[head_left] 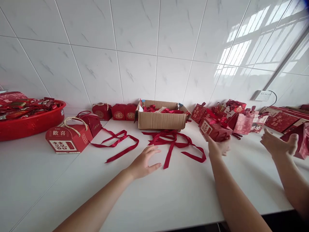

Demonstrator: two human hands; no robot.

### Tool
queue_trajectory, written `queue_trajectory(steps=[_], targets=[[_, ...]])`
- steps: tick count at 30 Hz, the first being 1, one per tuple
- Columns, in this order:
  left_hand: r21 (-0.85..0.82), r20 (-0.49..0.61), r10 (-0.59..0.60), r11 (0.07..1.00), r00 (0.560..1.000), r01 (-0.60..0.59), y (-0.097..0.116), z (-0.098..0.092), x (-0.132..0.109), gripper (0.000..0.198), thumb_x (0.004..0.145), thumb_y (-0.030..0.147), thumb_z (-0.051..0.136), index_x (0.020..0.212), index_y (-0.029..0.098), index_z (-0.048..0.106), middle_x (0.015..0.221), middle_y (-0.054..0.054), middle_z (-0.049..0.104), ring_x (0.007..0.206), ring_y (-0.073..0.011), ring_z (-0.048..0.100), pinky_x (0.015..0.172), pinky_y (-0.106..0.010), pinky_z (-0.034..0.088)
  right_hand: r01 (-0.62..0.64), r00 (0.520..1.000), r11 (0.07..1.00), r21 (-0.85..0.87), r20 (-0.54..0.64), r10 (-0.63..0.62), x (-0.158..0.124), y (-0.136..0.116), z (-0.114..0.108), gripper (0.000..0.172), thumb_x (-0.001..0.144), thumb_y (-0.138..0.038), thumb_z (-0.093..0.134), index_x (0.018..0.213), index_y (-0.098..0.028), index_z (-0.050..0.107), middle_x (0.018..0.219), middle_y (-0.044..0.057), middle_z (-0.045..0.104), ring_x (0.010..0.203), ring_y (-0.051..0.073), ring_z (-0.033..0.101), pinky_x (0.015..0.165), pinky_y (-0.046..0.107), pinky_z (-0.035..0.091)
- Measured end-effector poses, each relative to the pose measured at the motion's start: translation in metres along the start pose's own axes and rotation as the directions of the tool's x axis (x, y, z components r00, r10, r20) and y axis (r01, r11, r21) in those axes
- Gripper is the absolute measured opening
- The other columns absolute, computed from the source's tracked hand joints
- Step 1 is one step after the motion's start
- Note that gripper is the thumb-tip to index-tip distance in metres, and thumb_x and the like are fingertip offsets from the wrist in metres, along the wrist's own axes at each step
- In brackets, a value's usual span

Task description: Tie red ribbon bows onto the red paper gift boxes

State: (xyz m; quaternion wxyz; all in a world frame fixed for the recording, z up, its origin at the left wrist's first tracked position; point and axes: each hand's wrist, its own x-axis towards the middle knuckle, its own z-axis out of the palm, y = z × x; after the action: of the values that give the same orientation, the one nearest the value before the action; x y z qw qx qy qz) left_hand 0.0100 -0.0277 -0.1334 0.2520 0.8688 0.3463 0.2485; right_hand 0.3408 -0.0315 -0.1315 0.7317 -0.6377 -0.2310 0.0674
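Note:
My left hand (144, 162) hovers over the white counter with fingers apart, nothing in it, just left of loose red ribbons (170, 143). My right hand (218, 149) holds a small red gift box (217, 130) from below, tilted, at the right. A red bow sits on top of this box, and a pale label shows on its left side. Part of my right hand is blurred. Left of my left hand, another red ribbon (120, 141) trails from a dark red box (90, 124) beside a red handled box (67, 138) with a rope handle.
An open cardboard box (161, 120) of red ribbon stands against the tiled wall. Several red boxes (238, 120) crowd the back right. At far right is another person's hand (278, 143) near a red box (300, 140). A red basin (31, 124) of packets stands left.

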Motion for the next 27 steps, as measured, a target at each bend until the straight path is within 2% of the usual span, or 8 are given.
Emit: queue_trajectory(steps=[1, 4, 10, 14, 18, 21, 24, 27], targets=[[0.028, 0.016, -0.021, 0.999, 1.0, 0.021, 0.001, 0.0, 0.0, 0.047, 0.08, 0.045, 0.059, 0.124, 0.028, 0.054, 0.142, -0.007, 0.041, 0.136, -0.0301, 0.03, 0.107, -0.05, 0.036, -0.056, 0.992, 0.996, -0.071, -0.121, 0.047, 0.007, 0.003, -0.006, 0.119, 0.04, -0.034, 0.086, 0.138, -0.018, 0.021, 0.142, 0.027, 0.027, 0.136, 0.043, 0.004, 0.105, 0.064, 0.009], [0.078, 0.013, -0.029, 0.997, 0.999, 0.028, -0.001, -0.001, 0.001, 0.039, 0.081, 0.04, 0.057, 0.117, 0.027, 0.059, 0.139, -0.007, 0.044, 0.132, -0.0286, 0.036, 0.105, -0.046, 0.039, -0.25, 0.945, 0.893, -0.373, -0.294, 0.141, 0.02, 0.014, -0.015, 0.116, 0.035, -0.031, 0.087, 0.135, -0.017, 0.031, 0.138, 0.032, 0.03, 0.131, 0.047, 0.019, 0.103, 0.065, 0.01], [0.184, -0.133, 0.022, 0.983, 0.991, 0.002, -0.02, 0.001, 0.007, 0.028, 0.081, 0.031, 0.055, 0.107, 0.022, 0.062, 0.129, -0.008, 0.052, 0.126, -0.0267, 0.043, 0.102, -0.045, 0.042, 0.025, 0.992, 0.912, -0.409, -0.105, -0.074, 0.013, 0.015, -0.005, 0.09, 0.062, -0.037, 0.066, 0.139, -0.014, 0.025, 0.145, 0.025, 0.025, 0.132, 0.041, 0.024, 0.103, 0.059, 0.024], [0.31, -0.328, -0.018, 0.942, 0.944, 0.125, -0.031, -0.002, 0.011, 0.026, 0.079, 0.025, 0.054, 0.104, 0.019, 0.061, 0.12, -0.01, 0.056, 0.118, -0.0265, 0.049, 0.098, -0.044, 0.045, 0.282, 0.959, 0.87, -0.404, 0.085, -0.272, -0.007, 0.003, 0.007, 0.076, 0.07, -0.031, 0.056, 0.139, -0.016, 0.029, 0.144, 0.019, 0.028, 0.134, 0.038, 0.021, 0.103, 0.06, 0.022], [0.345, -0.469, -0.109, 0.891, 0.876, 0.296, -0.04, -0.013, 0.015, 0.025, 0.08, 0.029, 0.053, 0.101, 0.018, 0.06, 0.116, -0.011, 0.058, 0.113, -0.0259, 0.052, 0.093, -0.04, 0.047, 0.508, 0.847, 0.795, -0.332, 0.357, -0.393, -0.051, -0.001, 0.028, 0.058, 0.071, -0.033, 0.056, 0.126, -0.017, 0.047, 0.141, 0.018, 0.032, 0.133, 0.036, 0.024, 0.104, 0.056, 0.023], [0.362, -0.573, -0.181, 0.82, 0.8, 0.444, -0.054, -0.028, 0.015, 0.039, 0.081, 0.033, 0.051, 0.113, 0.012, 0.056, 0.127, -0.019, 0.051, 0.124, -0.0354, 0.041, 0.098, -0.051, 0.038, 0.597, 0.673, 0.786, -0.158, 0.633, -0.384, -0.09, 0.002, 0.042, 0.047, 0.074, -0.03, 0.053, 0.12, -0.021, 0.051, 0.137, 0.015, 0.038, 0.13, 0.032, 0.03, 0.103, 0.053, 0.028], [0.359, -0.624, -0.338, 0.676, 0.704, 0.643, -0.075, -0.048, 0.01, 0.05, 0.085, 0.032, 0.044, 0.13, 0.011, 0.045, 0.143, -0.02, 0.036, 0.134, -0.0406, 0.025, 0.102, -0.059, 0.028, 0.546, 0.588, 0.832, -0.1, 0.753, -0.295, -0.116, 0.007, 0.049, 0.042, 0.073, -0.025, 0.053, 0.116, -0.024, 0.055, 0.136, 0.012, 0.041, 0.129, 0.031, 0.033, 0.102, 0.053, 0.031], [0.357, -0.565, -0.435, 0.637, 0.701, 0.683, -0.093, -0.067, 0.004, 0.045, 0.082, 0.031, 0.047, 0.125, 0.016, 0.051, 0.143, -0.016, 0.039, 0.133, -0.0413, 0.027, 0.1, -0.059, 0.031, 0.384, 0.569, 0.921, -0.067, 0.803, -0.179, -0.119, 0.007, 0.05, 0.039, 0.069, -0.024, 0.056, 0.109, -0.025, 0.059, 0.134, 0.009, 0.045, 0.128, 0.03, 0.036, 0.102, 0.051, 0.033]])
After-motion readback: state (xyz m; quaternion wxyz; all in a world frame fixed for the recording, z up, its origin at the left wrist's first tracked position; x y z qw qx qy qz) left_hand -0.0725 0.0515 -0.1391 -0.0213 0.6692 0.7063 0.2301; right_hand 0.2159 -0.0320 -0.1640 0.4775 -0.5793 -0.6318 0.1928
